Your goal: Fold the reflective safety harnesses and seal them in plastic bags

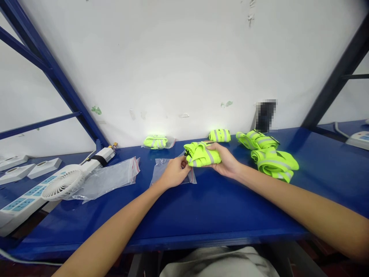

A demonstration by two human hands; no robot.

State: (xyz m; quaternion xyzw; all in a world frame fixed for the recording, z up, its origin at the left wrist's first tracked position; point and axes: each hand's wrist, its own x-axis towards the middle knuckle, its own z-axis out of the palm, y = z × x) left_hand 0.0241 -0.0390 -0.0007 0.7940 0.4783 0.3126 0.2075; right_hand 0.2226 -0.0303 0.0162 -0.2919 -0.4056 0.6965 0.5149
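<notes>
White fan, power strip, white wall

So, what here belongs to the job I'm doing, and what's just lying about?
Likely part of the job:
reflective neon-yellow bundle in your right hand
clear zip bag beneath your left hand
stacked clear bags, left
other neon-yellow bundles

Likely just lying about:
white fan
power strip
dark pixelated object by the wall
</notes>
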